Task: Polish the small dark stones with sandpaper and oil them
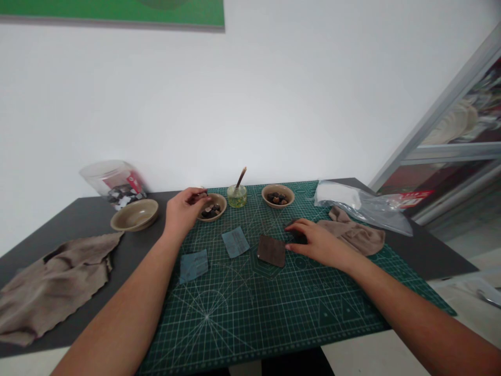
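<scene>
My left hand (189, 206) is over the left edge of a small tan bowl (219, 211) with dark pieces in it, its fingers pinched on something small and dark. To the right, my right hand (309, 240) rests low over the green cutting mat (242, 334), thumb and fingers apart, just right of a dark brown square (271, 250). Between the hands lies a blue-grey square (235, 242), and another blue-grey square (194, 266) lies nearer my left forearm. A second tan bowl (278, 204) holds dark and brown pieces.
A glass jar (237, 197) with a brush stands between the bowls. At left are an empty tan bowl (135, 215), a clear tub (117, 185) and a brown cloth (58, 282). At right lie another brown cloth (356, 236) and a plastic bag (364, 206). A white wall rises behind.
</scene>
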`<action>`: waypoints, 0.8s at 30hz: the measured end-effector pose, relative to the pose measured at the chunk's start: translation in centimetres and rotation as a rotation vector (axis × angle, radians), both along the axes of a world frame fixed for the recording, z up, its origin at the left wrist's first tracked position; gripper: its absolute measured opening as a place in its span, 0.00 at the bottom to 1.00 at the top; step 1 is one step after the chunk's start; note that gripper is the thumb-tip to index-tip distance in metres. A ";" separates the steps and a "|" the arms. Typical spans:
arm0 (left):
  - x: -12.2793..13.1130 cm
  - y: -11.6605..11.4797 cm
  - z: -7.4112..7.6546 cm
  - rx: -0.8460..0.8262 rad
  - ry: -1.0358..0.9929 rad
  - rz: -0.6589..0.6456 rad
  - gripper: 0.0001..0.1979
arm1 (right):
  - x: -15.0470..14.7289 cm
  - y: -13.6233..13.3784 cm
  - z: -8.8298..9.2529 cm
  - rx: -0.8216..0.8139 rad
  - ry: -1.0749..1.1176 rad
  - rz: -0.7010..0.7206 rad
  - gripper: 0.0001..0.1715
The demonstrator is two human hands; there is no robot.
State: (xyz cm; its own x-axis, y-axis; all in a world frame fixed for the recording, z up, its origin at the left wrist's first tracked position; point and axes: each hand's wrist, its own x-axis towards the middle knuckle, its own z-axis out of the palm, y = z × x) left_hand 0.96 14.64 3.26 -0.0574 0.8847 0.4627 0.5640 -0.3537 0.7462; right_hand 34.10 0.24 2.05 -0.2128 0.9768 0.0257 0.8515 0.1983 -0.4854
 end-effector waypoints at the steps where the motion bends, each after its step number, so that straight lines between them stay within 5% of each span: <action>1: 0.0 0.0 -0.1 0.000 0.003 -0.001 0.15 | 0.0 0.1 -0.1 0.000 0.007 -0.005 0.24; 12: -0.5 0.4 0.2 0.006 -0.016 0.057 0.14 | -0.1 0.0 -0.5 0.054 0.157 -0.110 0.17; 24: -0.7 1.0 -0.1 -0.104 0.279 0.037 0.13 | -0.2 0.5 -2.2 0.068 0.156 -0.113 0.18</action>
